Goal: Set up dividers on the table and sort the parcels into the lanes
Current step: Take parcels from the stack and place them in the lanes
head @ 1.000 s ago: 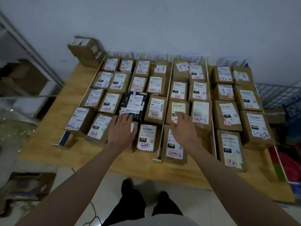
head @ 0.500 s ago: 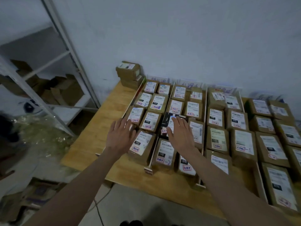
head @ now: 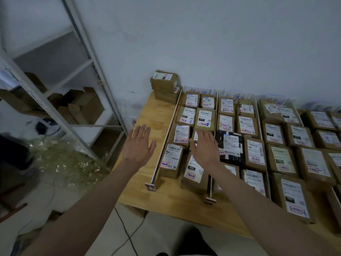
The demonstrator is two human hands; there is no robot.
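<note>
Parcels [head: 254, 152] packed label-up in lanes between thin dividers [head: 167, 139], filling the desk [head: 158, 115] from its back edge to the front. Two more stacked loose at the back left corner [head: 163, 85]. Left hand [head: 138, 145] flat, fingers spread, over bare wood outside the first divider. Right hand [head: 204, 146] flat too, over first-lane parcels, gripping nothing.

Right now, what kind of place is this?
Likely a small parcel sorting or stock room: labelled cardboard parcels in lanes between dividers on a wooden table, and a metal shelf rack holding flattened boxes.
</note>
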